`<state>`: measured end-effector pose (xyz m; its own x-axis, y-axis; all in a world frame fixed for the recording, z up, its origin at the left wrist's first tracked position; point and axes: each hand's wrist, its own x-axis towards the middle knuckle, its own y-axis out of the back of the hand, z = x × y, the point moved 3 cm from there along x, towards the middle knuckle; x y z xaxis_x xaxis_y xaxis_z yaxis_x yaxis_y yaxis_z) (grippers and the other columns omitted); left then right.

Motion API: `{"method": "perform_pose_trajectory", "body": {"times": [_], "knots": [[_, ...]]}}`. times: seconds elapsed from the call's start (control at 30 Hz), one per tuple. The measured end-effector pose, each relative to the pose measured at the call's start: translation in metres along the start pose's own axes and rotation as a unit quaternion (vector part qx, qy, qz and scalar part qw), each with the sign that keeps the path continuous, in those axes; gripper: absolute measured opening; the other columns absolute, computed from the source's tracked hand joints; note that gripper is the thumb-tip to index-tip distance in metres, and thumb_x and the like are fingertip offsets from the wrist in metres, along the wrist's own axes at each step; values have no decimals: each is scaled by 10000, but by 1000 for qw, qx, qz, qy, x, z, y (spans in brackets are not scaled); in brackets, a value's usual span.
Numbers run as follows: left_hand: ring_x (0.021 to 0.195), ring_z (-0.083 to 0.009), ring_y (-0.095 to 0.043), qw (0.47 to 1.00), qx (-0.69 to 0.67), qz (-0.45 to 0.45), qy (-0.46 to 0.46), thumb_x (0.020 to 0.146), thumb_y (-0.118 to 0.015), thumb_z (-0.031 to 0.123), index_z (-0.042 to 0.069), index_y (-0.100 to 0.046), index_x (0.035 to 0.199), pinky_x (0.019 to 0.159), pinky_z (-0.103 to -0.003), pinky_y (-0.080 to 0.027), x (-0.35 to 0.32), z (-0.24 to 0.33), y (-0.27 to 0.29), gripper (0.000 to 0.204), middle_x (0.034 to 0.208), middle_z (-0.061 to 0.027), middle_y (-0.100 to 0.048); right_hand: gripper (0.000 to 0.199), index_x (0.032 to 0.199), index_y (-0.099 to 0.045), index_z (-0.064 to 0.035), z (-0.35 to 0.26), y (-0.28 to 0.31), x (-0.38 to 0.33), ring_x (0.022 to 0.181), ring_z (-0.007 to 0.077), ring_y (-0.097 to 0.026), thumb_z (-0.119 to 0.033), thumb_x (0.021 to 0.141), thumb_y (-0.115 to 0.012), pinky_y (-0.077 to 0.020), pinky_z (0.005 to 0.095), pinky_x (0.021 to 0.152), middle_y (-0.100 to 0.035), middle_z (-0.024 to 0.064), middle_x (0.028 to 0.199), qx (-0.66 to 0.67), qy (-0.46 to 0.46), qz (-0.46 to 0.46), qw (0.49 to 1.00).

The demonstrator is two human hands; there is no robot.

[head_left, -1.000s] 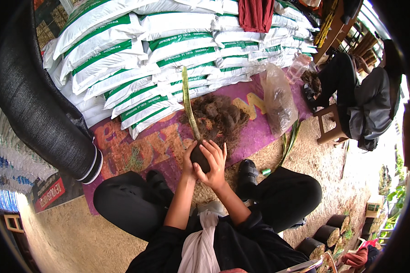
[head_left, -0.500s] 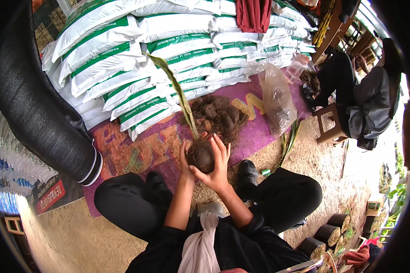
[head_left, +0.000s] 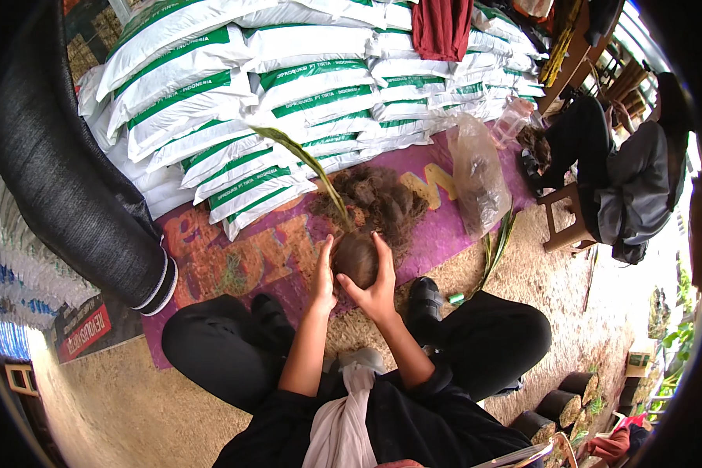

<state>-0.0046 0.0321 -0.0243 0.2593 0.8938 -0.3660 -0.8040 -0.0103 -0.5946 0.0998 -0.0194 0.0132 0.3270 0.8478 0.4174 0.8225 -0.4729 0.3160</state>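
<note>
Left hand [head_left: 322, 274]: grasping the brown fibre ball [head_left: 356, 256], left side.
Right hand [head_left: 377, 287]: grasping the ball, right side.
Fibre pile [head_left: 378, 201]: just behind the ball.

One root ball [head_left: 356, 256], two hands [head_left: 324, 277]

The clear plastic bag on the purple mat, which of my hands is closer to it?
Right. Your right hand cups the right side of the brown fibre ball, on the side toward the clear plastic bag; your left hand cups the ball's far side.
</note>
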Motion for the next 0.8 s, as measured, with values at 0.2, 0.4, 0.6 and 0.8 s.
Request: {"method": "perform_pose_trajectory", "body": {"times": [0.2,0.4,0.6,0.8], "knots": [[1134,-217,-530,998,-65,-20,-12,938,-436,475,40,-501,1288,1017,-392,-384,7,-3,-2,563,1226,-92,-554,796,1290,-452,30,4,-1,1,1175,311,-511,-195,617,-814,-389,397,1007,-500,202,1251,187,-78,-35,979],[1121,-234,-563,947,-273,-145,86,954,-390,445,42,-546,1228,983,-388,-445,5,-13,12,511,1204,-116,-590,703,1308,-486,-45,-29,-4,-10,1301,347,-397,-373,732,-721,-88,585,1102,-445,154,1379,-111,107,-53,987],[793,-173,-647,963,-222,-93,124,914,-547,298,92,-643,945,725,-316,-546,25,-36,34,229,903,-59,-665,468,1200,-583,-53,-6,-22,-24,1247,334,-467,-206,770,-681,-229,555,1080,-560,107,1272,-124,160,-38,979],[785,-175,-655,981,-154,-2,117,911,-561,319,97,-617,1000,698,-320,-553,15,-22,26,245,923,-59,-658,437,1199,-591,-51,2,-17,-14,1238,346,-470,-146,779,-665,-291,527,1059,-532,138,1292,-62,97,-51,992]]}}
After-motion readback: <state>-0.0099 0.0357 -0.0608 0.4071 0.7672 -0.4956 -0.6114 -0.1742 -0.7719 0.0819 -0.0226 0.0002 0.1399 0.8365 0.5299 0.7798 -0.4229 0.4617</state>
